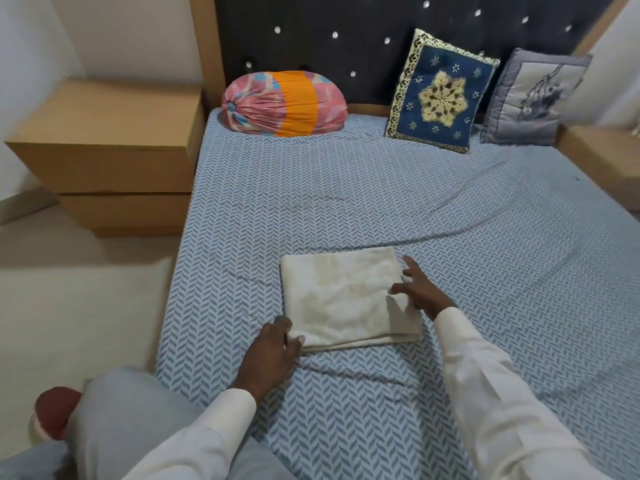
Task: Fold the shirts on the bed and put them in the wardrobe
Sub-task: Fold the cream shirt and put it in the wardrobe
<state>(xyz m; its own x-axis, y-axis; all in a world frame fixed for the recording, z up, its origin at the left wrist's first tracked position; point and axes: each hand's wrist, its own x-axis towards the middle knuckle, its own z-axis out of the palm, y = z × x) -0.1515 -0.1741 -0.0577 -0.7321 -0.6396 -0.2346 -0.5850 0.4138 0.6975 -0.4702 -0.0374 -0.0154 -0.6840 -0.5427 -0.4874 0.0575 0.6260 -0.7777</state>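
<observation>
We find one cream shirt (343,299), folded into a flat rectangle, lying on the bed (346,202) near its foot edge. The left hand (273,351) is at the shirt's near left corner. Its grip is closed on the fabric, with the thumb on top and the fingers curled at the edge. The right hand (420,291) rests on the shirt's right edge with its grip apart and the fingers spread. Against the headboard (346,29) we note a striped bolster (284,103), a blue cushion (441,93) and a grey cushion (533,98). A bedside cabinet (110,147) stands left of the bed.
</observation>
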